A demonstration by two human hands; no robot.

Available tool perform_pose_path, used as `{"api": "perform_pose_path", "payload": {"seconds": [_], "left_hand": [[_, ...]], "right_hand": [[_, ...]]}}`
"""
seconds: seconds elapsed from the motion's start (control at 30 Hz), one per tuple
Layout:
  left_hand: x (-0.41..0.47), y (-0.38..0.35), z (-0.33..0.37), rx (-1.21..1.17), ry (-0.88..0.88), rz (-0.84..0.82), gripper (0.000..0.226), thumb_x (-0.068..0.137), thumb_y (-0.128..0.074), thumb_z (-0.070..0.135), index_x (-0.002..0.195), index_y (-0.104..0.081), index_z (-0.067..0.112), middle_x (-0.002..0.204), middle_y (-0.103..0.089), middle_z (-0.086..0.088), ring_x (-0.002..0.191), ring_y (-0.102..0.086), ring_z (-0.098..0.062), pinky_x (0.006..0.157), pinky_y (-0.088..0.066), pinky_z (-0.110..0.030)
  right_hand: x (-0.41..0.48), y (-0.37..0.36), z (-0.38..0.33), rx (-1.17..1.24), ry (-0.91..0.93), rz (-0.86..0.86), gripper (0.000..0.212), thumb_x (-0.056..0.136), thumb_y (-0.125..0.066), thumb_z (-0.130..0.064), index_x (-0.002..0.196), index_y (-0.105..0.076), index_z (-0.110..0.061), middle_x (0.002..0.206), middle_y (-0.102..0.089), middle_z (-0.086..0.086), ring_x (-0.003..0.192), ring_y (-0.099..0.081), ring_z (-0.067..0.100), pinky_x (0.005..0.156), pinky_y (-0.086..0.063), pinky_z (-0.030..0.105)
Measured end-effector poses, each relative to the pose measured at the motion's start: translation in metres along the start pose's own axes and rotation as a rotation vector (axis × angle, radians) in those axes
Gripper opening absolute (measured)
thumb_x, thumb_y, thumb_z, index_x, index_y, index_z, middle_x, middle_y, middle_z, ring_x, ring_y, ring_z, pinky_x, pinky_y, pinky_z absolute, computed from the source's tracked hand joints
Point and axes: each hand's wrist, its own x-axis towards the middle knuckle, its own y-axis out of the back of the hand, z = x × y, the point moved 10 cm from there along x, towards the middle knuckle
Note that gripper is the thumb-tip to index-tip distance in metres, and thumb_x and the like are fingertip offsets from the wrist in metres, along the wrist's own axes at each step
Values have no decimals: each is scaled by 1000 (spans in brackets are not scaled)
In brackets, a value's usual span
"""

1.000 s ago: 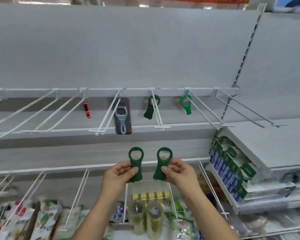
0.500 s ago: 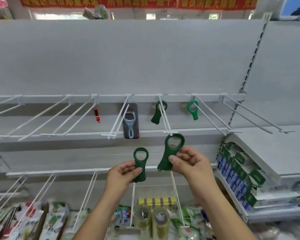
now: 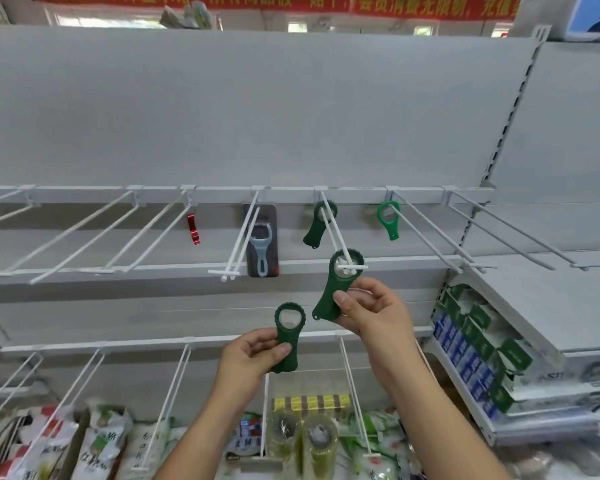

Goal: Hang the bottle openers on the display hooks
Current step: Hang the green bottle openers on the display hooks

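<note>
My right hand (image 3: 374,311) pinches the handle of a dark green bottle opener (image 3: 333,289), tilted, its ring right at the tip of a white display hook (image 3: 336,237). My left hand (image 3: 253,358) grips a second dark green opener (image 3: 286,336) upright, lower and to the left. Further back on that same hook hangs a dark green opener (image 3: 317,225). A lighter green opener (image 3: 388,220) hangs on the hook to the right. A small red opener (image 3: 193,228) and a carded blue-grey opener (image 3: 261,245) hang to the left.
Several bare white hooks (image 3: 84,237) stick out along the rail on the left and at the right (image 3: 520,233). A lower row of hooks carries packaged goods and tape rolls (image 3: 302,438). Boxed items (image 3: 475,355) line a shelf at the right.
My right hand has risen and moved right, bringing its opener's ring up to the hook tip. My left hand stayed low with its opener. The view has tilted upward.
</note>
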Motion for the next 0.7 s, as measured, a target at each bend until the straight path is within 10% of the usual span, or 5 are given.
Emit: {"api": "perform_pose_path", "payload": {"seconds": [0.7], "left_hand": [[15, 21, 16, 29, 17, -11, 28, 76, -78, -6, 96, -75, 13, 88, -79, -3, 80, -74, -10, 69, -58, -20]], "right_hand": [[153, -14, 35, -143, -93, 156, 15, 86, -76, -10, 90, -69, 3, 94, -69, 29, 85, -72, 39, 70, -64, 37]]}}
